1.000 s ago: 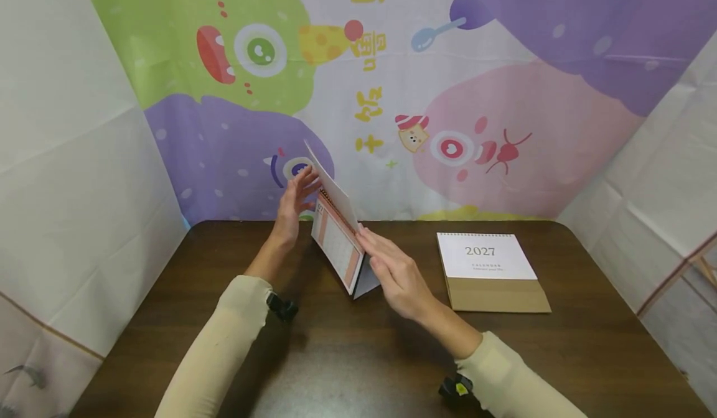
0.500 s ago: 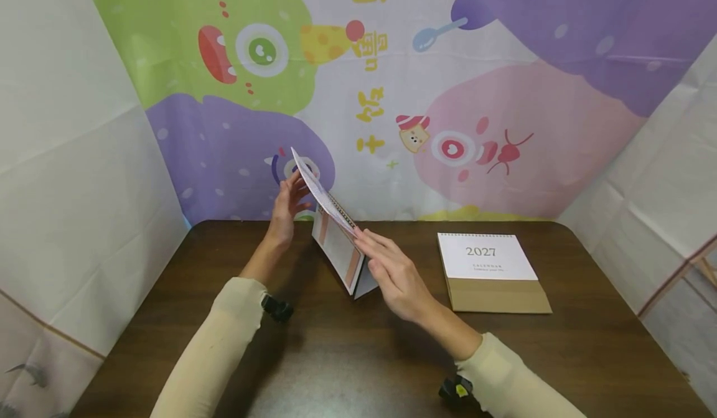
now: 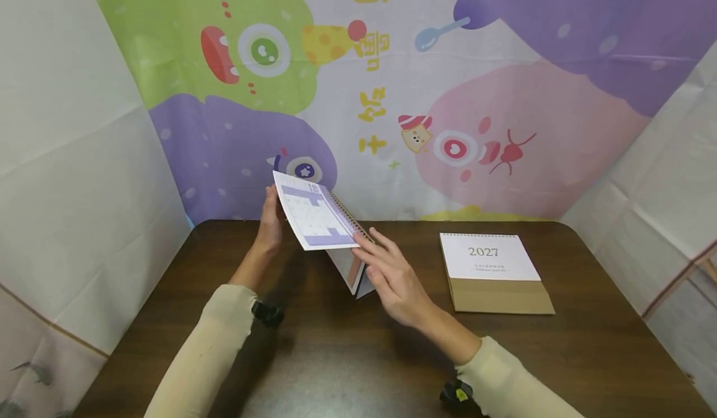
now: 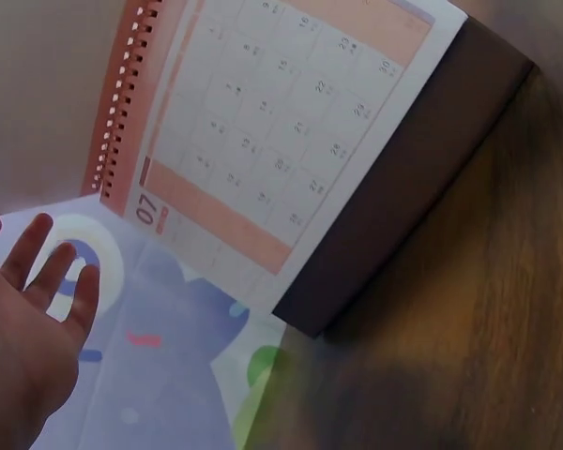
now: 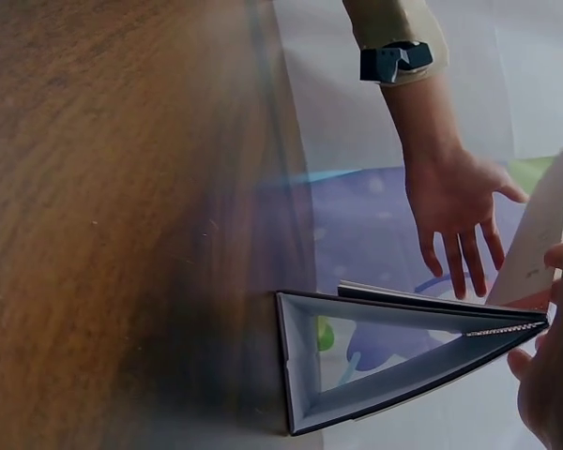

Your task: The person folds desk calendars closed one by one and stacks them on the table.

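A spiral-bound desk calendar stands propped as a triangle on the table, its pink 07 page facing left. One page, with a purple grid on the side toward the head camera, is swung out from the spiral to the left. My left hand is behind that page's far left edge, fingers fairly straight; in the right wrist view the left hand has its palm showing and fingers spread. My right hand holds the calendar's near top end, fingers on the spiral side and thumb on the back side.
A second calendar, white with 2027 on a tan base, lies to the right on the dark wooden table. A cartoon-printed cloth hangs behind the table, with pale cloth walls at both sides.
The page has swung over the spiral from upright to leaning left, showing its purple grid. My left hand has moved left and slightly down with it. My right hand stays at the spiral end.
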A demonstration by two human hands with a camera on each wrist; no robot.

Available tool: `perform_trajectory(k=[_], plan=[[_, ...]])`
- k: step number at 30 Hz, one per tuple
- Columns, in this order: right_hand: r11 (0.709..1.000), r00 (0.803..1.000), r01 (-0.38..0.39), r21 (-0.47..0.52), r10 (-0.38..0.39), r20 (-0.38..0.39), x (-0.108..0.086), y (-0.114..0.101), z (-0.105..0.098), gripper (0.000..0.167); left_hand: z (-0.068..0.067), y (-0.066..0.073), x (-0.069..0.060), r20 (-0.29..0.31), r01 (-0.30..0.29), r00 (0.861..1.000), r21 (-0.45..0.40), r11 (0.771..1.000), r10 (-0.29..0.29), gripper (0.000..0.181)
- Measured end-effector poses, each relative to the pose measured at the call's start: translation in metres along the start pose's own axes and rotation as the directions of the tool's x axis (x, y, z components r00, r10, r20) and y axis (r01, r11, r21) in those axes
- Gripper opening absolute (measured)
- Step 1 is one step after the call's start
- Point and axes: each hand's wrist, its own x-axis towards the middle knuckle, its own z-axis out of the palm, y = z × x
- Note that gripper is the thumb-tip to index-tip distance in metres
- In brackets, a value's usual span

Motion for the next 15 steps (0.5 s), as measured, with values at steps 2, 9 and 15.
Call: perform_trajectory(k=[2,9,15], plan=[[1.000,1.000,-0.004,0.000,0.004,0.002,-0.002,0.001,0.001,0.039,-0.002,-0.002,-0.001,-0.010,0.010,1.000,0.005,1.000,-0.010,0.081],[1.000,1.000,0.005,-0.003,-0.005,0.007,-0.004,0.002,0.003,0.038,-0.012,-0.012,-0.007,-0.058,0.005,0.998,0.002,1.000,-0.005,0.087],[1.000,1.000,0.010,-0.003,-0.010,0.008,-0.006,0.003,0.005,0.036,-0.020,-0.022,-0.011,-0.056,-0.031,0.998,-0.029,0.999,0.029,0.079]])
